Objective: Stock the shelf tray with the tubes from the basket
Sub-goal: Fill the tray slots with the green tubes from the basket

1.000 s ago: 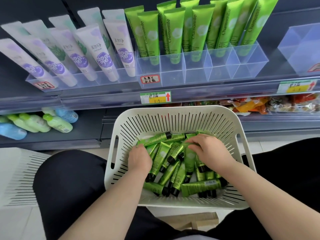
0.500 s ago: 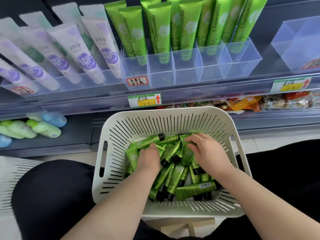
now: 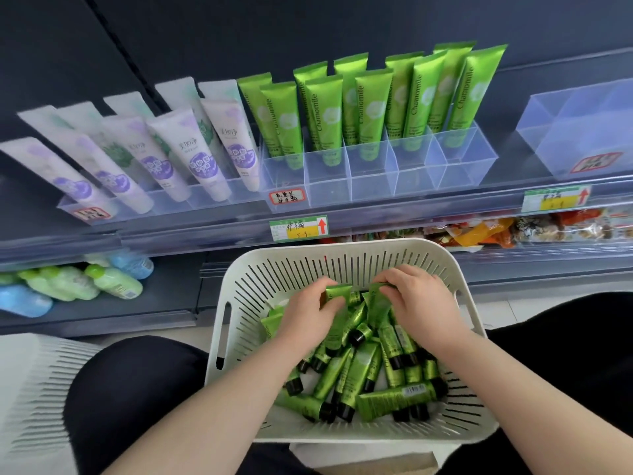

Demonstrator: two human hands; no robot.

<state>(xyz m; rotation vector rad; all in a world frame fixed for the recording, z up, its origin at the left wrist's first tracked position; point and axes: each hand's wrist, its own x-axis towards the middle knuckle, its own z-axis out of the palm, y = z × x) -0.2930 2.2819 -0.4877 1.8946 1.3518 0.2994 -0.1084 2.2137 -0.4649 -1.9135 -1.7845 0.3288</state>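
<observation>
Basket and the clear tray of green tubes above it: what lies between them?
In the head view, the shelf's front rail, bearing a green-and-yellow price tag, lies between the basket and the tray.

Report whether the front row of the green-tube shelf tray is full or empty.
Empty: the clear tray's front compartments hold nothing; the green tubes stand only in the rows behind them.

1. "Chamomile": printed lengthwise on the upright green tubes (image 3: 421,94) in the shelf tray (image 3: 370,181).
2. Red-bordered label (image 3: 287,197), on the tray front: handwritten characters, unreadable.
3. Price tag (image 3: 298,228), on the shelf rail: red up-arrow and a handwritten figure, possibly "5.9".
4. Second price tag (image 3: 555,199), further right on the rail: red up-arrow, writing unreadable.
5. Barcode sticker (image 3: 411,391), on a tube lying in the basket (image 3: 342,255): digits too small to read.
</observation>
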